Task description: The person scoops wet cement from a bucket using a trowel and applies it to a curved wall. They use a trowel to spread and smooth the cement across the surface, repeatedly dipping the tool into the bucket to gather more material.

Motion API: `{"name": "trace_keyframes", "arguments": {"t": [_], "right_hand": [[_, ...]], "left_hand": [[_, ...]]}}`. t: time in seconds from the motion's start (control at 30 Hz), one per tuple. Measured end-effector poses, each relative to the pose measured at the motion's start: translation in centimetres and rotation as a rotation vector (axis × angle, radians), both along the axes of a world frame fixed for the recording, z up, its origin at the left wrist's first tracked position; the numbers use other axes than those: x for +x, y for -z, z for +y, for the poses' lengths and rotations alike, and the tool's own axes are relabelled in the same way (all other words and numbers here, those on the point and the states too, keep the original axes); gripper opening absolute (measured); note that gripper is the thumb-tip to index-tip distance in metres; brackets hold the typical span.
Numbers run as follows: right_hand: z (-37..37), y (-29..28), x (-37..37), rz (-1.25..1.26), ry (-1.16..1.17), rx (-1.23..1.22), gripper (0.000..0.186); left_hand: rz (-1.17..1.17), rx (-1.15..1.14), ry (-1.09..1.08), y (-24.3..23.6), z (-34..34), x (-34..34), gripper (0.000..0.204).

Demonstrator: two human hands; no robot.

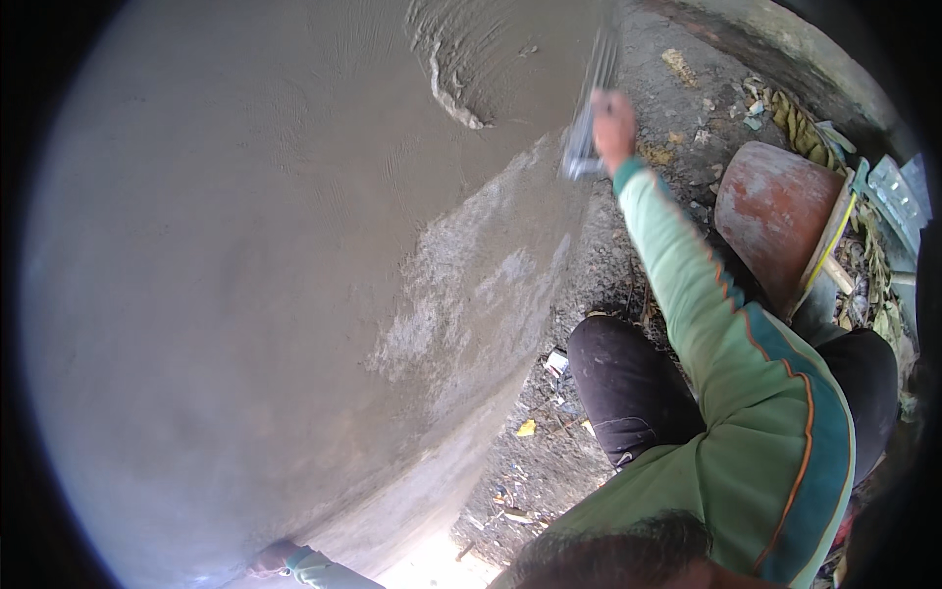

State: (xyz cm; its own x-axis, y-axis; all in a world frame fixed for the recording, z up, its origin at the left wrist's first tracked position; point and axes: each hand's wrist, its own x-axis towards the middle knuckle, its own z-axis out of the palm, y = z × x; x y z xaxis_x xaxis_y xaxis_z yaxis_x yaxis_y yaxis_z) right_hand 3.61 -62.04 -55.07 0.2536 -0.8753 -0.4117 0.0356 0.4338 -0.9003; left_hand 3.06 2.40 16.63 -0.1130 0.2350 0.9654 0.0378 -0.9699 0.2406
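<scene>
My right hand (614,128) is closed around a plastering trowel (581,142), whose long metal blade is smeared by motion. The blade lies along the lower edge of the grey plastered wall (245,196), where the wall meets the ground. A raised ridge of wet plaster (449,93) with curved trowel marks stands on the wall to the left of the trowel. Below it a paler, rough patch (471,245) shows on the surface. At the lower left, my left hand (272,558) is against or close to the wall; its fingers are too indistinct to read.
A tipped reddish container (780,211) lies on the ground at the right, beside a bluish-grey flat piece (895,201) and dry leaves (800,123). A concrete edge (785,34) curves along the upper right. My bent knee (623,378) is near the wall's base, amid rubble and scraps.
</scene>
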Motion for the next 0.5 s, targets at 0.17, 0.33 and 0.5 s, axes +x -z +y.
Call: {"name": "trace_keyframes", "arguments": {"t": [0.17, 0.33, 0.5], "right_hand": [[20.0, -4.1, -6.2, -0.401, -0.124, 0.52, 0.025], [8.7, -6.8, -7.5, -0.544, -0.077, 0.391, 0.033], [0.5, -7.9, -3.7, -0.899, -0.011, 0.521, 0.036]], "left_hand": [[0.035, 0.056, -0.051, -1.1, 3.7, -1.2, 0.059], [0.014, 0.406, -0.165, -4.2, 10.1, -1.9, 0.061], [-0.025, -0.18, 0.052, 3.3, -9.8, -2.4, 0.065]]}}
